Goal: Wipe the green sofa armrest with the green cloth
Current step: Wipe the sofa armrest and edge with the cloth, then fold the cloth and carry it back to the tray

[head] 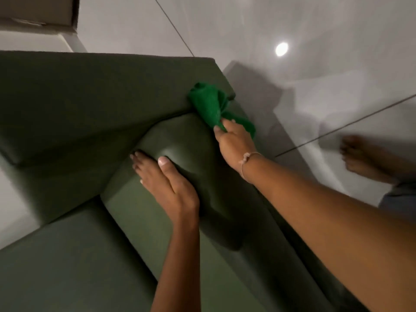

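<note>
**Cloth at the far end of the armrest, other hand lying flat**

You are leaning over the green sofa armrest [191, 140], which is running away from you towards the sofa back [90, 91]. Your right hand [234, 143] is reaching out to the armrest's far end, and its fingers [219, 129] are closing around the green cloth [211, 106], pinching a bunched part of it. The cloth is lying crumpled where the armrest is meeting the sofa back, with one loose flap hanging past your hand on the outer side. A thin bracelet [246, 158] is sitting on that wrist.

Your left hand [166, 181] is resting palm down on the armrest nearer to you, fingers spread open and holding nothing, the thumb pointing across the top of the rounded cushioning. It is well apart from the cloth.

The seat cushion [67, 255] is showing on your left below the armrest. On your right, the glossy tiled floor [326, 97] is reflecting a round ceiling light [281, 49], and your bare foot [358, 156] is standing on it beside the sofa.
</note>
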